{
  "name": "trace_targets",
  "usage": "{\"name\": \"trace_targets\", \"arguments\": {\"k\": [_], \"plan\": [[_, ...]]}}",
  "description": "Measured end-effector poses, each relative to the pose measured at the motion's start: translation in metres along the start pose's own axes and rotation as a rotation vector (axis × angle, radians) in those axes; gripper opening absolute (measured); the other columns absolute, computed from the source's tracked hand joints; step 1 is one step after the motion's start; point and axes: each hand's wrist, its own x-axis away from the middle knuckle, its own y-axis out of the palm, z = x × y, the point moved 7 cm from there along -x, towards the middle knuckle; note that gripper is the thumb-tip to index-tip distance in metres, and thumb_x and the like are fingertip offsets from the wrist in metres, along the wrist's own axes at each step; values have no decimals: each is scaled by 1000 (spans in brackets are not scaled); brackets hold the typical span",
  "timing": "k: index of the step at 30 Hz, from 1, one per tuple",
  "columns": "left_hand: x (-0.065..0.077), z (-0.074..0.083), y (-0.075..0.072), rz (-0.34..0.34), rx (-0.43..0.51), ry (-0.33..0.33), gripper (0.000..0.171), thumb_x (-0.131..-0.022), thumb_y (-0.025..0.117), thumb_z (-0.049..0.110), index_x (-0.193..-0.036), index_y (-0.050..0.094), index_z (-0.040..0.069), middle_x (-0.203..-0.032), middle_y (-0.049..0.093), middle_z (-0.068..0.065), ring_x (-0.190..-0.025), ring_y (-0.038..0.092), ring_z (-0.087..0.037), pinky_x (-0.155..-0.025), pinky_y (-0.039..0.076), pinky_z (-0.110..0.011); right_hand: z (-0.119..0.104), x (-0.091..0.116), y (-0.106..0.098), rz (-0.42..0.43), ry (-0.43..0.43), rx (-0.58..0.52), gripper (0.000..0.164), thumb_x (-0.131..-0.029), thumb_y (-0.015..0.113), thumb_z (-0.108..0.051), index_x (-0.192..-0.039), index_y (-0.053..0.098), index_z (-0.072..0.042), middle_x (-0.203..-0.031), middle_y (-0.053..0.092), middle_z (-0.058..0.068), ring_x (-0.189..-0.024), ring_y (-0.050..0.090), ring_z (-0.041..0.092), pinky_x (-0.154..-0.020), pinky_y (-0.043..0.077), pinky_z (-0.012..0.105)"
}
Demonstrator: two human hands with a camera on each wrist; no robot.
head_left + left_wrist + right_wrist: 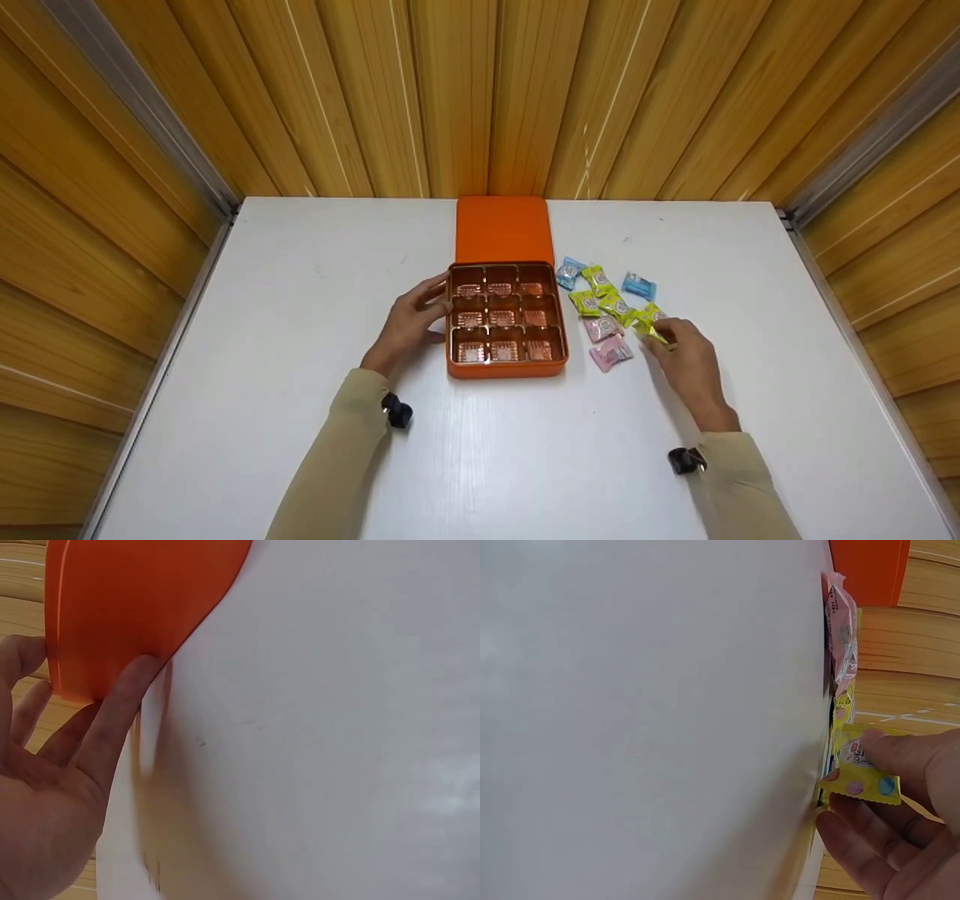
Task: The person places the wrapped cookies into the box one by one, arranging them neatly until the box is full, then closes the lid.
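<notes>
An orange box (506, 370) stands on the white table, fitted with a shiny brown tray divided into several compartments. My left hand (409, 319) rests against its left side; in the left wrist view the fairly straight fingers (124, 701) touch the orange wall. Between thumb and fingers, my right hand (688, 364) pinches a yellow wrapped candy (862, 765), seen close up in the right wrist view. More wrapped candies lie between box and right hand: several yellow ones (598, 280), pink ones (611, 352) and blue ones (639, 286).
Behind the box lies a flat orange lid (501, 229), reaching the table's back edge. Wood-patterned panels (450, 97) wall in the white table (480, 465) at the back and both sides, with grey metal posts at the corners.
</notes>
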Motion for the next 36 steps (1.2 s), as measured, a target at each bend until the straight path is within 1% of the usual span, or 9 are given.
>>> {"name": "trace_targets", "arguments": {"k": [8,12,18,24,25,26,31,33,36], "plan": [[1,3,-1,12,-21,3,59,-103,68,12,-159,54,22,-158,52,-14,-130,63,-38,-75,66,-47,-13,-2,0,23,-81,-3,27,-94,78,3,-119,68,6,-115,69,22,-105,70,38,-85,59,50],[0,3,0,10,-23,1,58,-104,68,13,-159,54,22,-157,52,-14,-129,63,-38,-77,66,-48,-21,-5,-1,24,-104,-3,26,-94,79,1,-117,68,5,-113,70,21,-104,70,37,-84,59,49],[1,2,2,12,-19,-11,59,-104,68,13,-159,53,25,-159,51,-11,-134,60,-36,-79,65,-48,-30,-8,0,-23,-102,-14,28,-95,78,1,-120,66,4,-117,69,21,-107,69,36,-87,58,47],[1,1,3,2,18,-9,59,-104,68,11,-160,52,22,-160,50,-13,-134,59,-38,-81,65,-50,-40,-12,2,-78,-110,-16,30,-94,80,-2,-122,67,2,-118,70,19,-108,68,34,-89,59,48],[0,1,3,0,19,-7,59,-104,68,11,-160,52,21,-160,50,-13,-133,60,-38,-80,65,-50,-42,-12,2,-83,-115,-18,31,-94,81,-3,-122,68,2,-118,70,18,-108,68,33,-89,59,47],[0,1,3,-3,21,-4,59,-104,68,11,-160,52,21,-160,50,-14,-132,61,-38,-80,65,-50,-43,-13,2,-91,-117,-22,31,-93,81,-3,-122,68,1,-118,70,17,-108,68,33,-90,59,42],[0,0,2,-8,5,7,59,-104,68,11,-160,52,21,-160,49,-14,-130,62,-38,-80,65,-50,-52,-17,6,-130,-134,-56,32,-92,81,1,-121,68,1,-118,68,16,-110,68,32,-90,59,33],[0,0,2,-6,5,4,60,-104,68,11,-160,52,22,-160,49,-13,-130,62,-38,-80,65,-50,-57,-19,7,-145,-145,-77,31,-92,81,4,-120,68,1,-118,68,16,-111,68,33,-89,61,38],[0,1,2,-6,9,-3,60,-104,68,11,-160,52,22,-160,49,-13,-131,62,-38,-80,65,-50,-65,-22,9,-165,-164,-95,31,-91,81,5,-119,69,2,-118,69,17,-110,68,33,-89,61,40]]}}
